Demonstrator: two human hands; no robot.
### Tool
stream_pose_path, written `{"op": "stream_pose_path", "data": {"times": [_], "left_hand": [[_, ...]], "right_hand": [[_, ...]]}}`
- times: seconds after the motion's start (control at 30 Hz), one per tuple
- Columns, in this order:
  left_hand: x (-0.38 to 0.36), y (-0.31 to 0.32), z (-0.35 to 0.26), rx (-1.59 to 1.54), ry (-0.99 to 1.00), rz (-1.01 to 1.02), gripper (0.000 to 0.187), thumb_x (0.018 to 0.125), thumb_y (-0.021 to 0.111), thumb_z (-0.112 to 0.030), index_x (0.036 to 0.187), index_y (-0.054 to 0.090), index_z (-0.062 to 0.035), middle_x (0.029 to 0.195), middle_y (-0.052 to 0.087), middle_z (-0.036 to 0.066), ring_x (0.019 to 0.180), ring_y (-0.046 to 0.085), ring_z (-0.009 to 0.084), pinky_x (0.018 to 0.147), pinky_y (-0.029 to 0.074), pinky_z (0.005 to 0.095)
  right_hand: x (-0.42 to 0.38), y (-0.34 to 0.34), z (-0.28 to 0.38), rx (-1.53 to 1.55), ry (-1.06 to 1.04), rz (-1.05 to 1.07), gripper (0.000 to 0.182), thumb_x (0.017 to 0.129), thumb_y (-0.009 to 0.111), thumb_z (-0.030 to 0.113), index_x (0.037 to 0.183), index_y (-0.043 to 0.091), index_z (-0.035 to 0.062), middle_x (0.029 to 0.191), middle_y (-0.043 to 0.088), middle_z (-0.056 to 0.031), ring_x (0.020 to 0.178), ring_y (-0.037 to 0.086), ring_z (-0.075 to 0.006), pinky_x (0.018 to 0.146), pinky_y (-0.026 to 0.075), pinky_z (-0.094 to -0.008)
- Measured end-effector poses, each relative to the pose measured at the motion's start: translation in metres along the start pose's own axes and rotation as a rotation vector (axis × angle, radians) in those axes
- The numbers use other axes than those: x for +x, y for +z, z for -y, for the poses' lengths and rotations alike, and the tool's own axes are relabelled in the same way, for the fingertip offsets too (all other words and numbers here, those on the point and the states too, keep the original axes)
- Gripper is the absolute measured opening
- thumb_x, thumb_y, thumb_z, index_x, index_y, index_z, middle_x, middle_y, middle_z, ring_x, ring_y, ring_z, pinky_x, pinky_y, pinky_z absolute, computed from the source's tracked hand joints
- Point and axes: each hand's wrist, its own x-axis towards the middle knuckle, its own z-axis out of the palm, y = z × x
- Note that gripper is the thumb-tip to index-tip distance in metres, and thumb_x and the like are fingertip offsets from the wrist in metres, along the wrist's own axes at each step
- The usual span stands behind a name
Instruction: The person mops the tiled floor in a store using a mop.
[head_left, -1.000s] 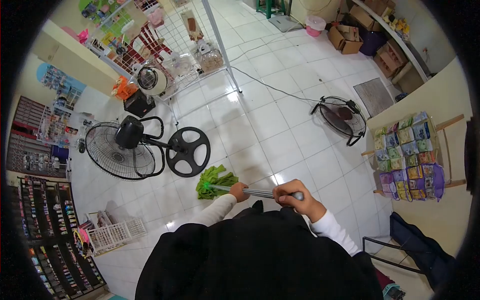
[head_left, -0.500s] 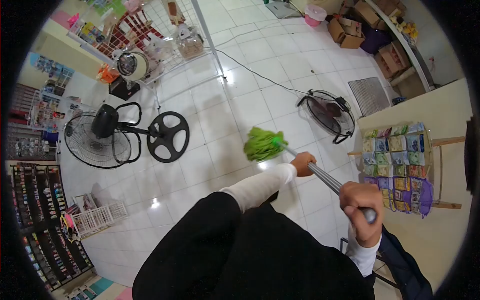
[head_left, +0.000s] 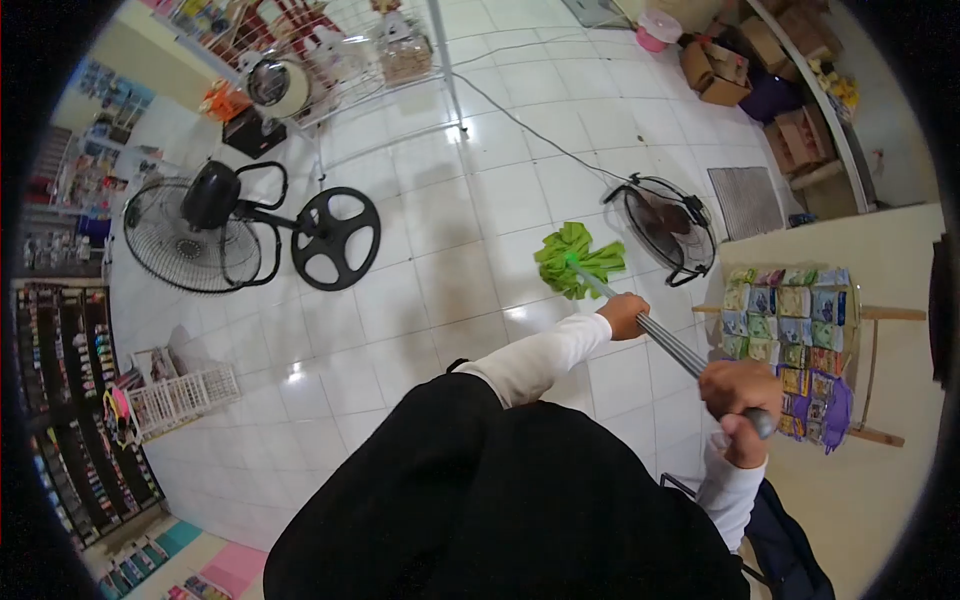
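Note:
A mop [head_left: 672, 343] with a grey metal handle slants down from my hands to the floor, its green strip head [head_left: 578, 262] spread on the white tiles. My left hand [head_left: 626, 316] is wrapped round the handle partway down, nearer the mop head. Up at the handle's top end, my right hand [head_left: 741, 398] grips it, with the rounded tip sticking out past the fist. Just beyond the mop head lies a black fan [head_left: 665, 228] on the floor.
A tipped stand fan [head_left: 205, 220] with a round base [head_left: 336, 239] lies at left. A thin cable [head_left: 540, 133] crosses the tiles. At right are a grey mat [head_left: 746, 203], cardboard boxes [head_left: 716, 73] and a rack of packets [head_left: 790, 330]. A white wire rack [head_left: 385, 120] stands behind.
In my view the mop head has shifted right, closer to the floor fan, and its strips have fanned out. Both hands have moved slightly right with the handle, still gripping it.

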Motion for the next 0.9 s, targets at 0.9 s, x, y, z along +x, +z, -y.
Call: {"op": "stream_pose_path", "data": {"times": [0.9], "left_hand": [[-0.351,-0.171,0.162,0.493,-0.363,-0.142,0.013,0.058,0.061,-0.018,0.063,0.055,-0.0086,0.075,0.053,0.013,0.074,0.053,0.0335,0.064,0.043,0.0427]], "right_hand": [[0.026,0.23,-0.085,0.199,0.193,0.283,0.019,0.074,0.052,0.005,0.06,0.043,-0.0035,0.057,0.047,-0.012,0.056,0.048,-0.0234,0.072,0.044,-0.032]]}}
